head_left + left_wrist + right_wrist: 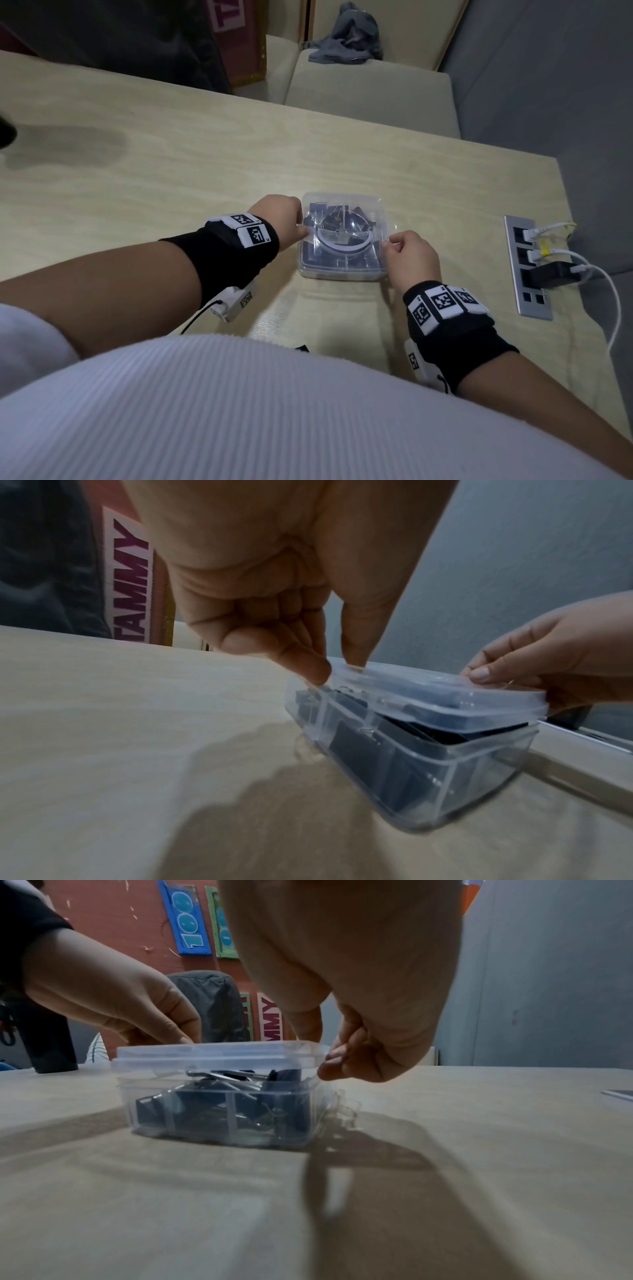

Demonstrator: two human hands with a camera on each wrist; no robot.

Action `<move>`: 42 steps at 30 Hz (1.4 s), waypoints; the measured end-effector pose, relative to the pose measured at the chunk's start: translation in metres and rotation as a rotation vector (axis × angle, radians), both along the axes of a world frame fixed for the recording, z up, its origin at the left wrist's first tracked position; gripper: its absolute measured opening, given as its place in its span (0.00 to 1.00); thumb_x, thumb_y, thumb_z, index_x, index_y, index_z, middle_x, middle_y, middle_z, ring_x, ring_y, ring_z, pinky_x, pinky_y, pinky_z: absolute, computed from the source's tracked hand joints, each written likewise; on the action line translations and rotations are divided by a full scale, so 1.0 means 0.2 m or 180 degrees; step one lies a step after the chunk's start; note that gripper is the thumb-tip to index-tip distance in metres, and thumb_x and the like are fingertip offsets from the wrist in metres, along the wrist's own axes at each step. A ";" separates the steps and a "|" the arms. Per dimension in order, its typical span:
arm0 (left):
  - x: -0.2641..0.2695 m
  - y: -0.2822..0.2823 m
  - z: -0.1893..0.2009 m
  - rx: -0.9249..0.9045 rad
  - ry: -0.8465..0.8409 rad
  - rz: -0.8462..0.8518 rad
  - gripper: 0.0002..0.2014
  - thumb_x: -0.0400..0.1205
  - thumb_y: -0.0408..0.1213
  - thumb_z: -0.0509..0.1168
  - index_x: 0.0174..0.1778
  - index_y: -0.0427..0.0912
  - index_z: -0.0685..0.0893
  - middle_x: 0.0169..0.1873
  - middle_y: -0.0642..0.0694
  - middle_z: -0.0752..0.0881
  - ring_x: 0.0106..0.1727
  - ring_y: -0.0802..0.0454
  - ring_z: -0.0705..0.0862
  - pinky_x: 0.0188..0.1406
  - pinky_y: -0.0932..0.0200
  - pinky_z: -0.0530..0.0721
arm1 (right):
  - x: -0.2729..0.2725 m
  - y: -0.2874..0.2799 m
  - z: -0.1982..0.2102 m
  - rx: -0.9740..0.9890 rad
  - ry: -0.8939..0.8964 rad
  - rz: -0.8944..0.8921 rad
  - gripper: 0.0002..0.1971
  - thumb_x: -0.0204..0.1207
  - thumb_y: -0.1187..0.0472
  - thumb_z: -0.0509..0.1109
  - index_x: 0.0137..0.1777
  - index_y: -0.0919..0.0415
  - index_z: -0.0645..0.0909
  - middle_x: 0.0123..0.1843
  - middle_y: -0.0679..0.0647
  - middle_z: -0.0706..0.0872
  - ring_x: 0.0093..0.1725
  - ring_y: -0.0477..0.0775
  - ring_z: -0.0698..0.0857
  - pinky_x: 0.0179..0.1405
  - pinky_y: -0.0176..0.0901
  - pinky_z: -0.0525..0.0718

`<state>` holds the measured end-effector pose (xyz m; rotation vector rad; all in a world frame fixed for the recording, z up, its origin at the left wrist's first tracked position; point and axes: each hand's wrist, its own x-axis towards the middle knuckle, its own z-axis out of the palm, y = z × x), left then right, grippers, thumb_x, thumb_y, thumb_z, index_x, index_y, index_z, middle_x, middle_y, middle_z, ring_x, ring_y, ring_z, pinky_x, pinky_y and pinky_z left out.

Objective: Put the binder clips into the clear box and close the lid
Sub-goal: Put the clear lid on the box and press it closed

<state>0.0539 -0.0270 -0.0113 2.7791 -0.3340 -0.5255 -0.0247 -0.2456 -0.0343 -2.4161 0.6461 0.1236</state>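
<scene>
A clear box stands on the wooden table, filled with several black binder clips. Its clear lid lies on top, tilted, with the near side raised above the box and a gap showing the clips. My left hand pinches the lid's left edge between thumb and forefinger. At the lid's right edge, my right hand holds it with thumb on top and fingers curled beneath. The right wrist view shows the lid sitting on the box.
A metal socket strip with plugged-in white cables is set into the table at the right. A dark bottle stands at the far left. A cushioned seat with grey cloth lies beyond the far edge.
</scene>
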 end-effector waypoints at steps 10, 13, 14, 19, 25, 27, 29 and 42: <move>0.04 -0.04 0.01 0.0350 0.0160 -0.0118 0.14 0.80 0.44 0.67 0.48 0.35 0.85 0.46 0.38 0.88 0.46 0.40 0.85 0.39 0.54 0.78 | 0.06 -0.02 0.01 0.0334 0.0398 -0.0236 0.26 0.76 0.53 0.70 0.72 0.58 0.69 0.67 0.62 0.79 0.60 0.62 0.82 0.56 0.49 0.79; 0.05 -0.04 0.00 0.0171 0.0258 0.0261 0.21 0.76 0.47 0.71 0.57 0.36 0.78 0.49 0.39 0.84 0.44 0.42 0.81 0.39 0.53 0.77 | 0.08 -0.03 0.01 0.0367 0.0569 -0.0079 0.28 0.78 0.55 0.69 0.76 0.60 0.69 0.72 0.62 0.78 0.68 0.62 0.79 0.65 0.49 0.75; 0.05 -0.03 0.00 0.0110 0.0366 0.0429 0.24 0.75 0.48 0.72 0.59 0.36 0.76 0.49 0.39 0.84 0.43 0.42 0.81 0.39 0.52 0.78 | 0.09 -0.03 0.01 0.0348 0.0579 -0.0035 0.26 0.78 0.56 0.68 0.75 0.60 0.70 0.71 0.61 0.80 0.67 0.62 0.80 0.65 0.49 0.75; 0.06 -0.04 -0.01 -0.0043 0.1004 0.0598 0.18 0.80 0.48 0.67 0.39 0.35 0.91 0.37 0.43 0.93 0.39 0.45 0.91 0.51 0.52 0.89 | 0.11 -0.01 0.02 0.0220 0.0576 -0.0006 0.22 0.78 0.60 0.66 0.73 0.58 0.75 0.67 0.59 0.84 0.63 0.61 0.82 0.62 0.47 0.78; 0.07 -0.08 -0.01 0.0456 0.0707 0.0346 0.15 0.76 0.38 0.69 0.24 0.38 0.88 0.28 0.46 0.91 0.25 0.48 0.82 0.39 0.56 0.85 | 0.10 0.01 0.02 -0.0148 0.0452 0.0078 0.20 0.79 0.60 0.65 0.71 0.56 0.78 0.64 0.59 0.85 0.60 0.64 0.84 0.57 0.50 0.82; 0.07 -0.10 0.00 0.0651 0.0633 0.0197 0.17 0.77 0.34 0.66 0.20 0.38 0.80 0.23 0.46 0.84 0.22 0.50 0.78 0.36 0.56 0.81 | 0.10 0.02 0.02 -0.0355 0.0376 0.0252 0.18 0.80 0.62 0.63 0.69 0.56 0.79 0.62 0.61 0.85 0.56 0.65 0.84 0.51 0.48 0.82; 0.07 -0.11 0.01 0.0678 0.0573 0.0142 0.18 0.78 0.33 0.65 0.19 0.39 0.77 0.21 0.47 0.80 0.22 0.50 0.77 0.33 0.57 0.79 | 0.09 0.03 0.02 -0.0516 0.0375 0.0379 0.18 0.81 0.62 0.61 0.70 0.55 0.79 0.62 0.61 0.83 0.54 0.66 0.84 0.49 0.49 0.82; 0.05 -0.04 -0.03 0.0280 0.0238 0.0150 0.14 0.81 0.48 0.65 0.47 0.38 0.77 0.39 0.41 0.83 0.40 0.43 0.81 0.36 0.54 0.75 | 0.08 0.03 0.06 -0.0636 0.0609 0.0530 0.17 0.83 0.59 0.59 0.70 0.59 0.76 0.65 0.65 0.79 0.59 0.67 0.81 0.53 0.50 0.79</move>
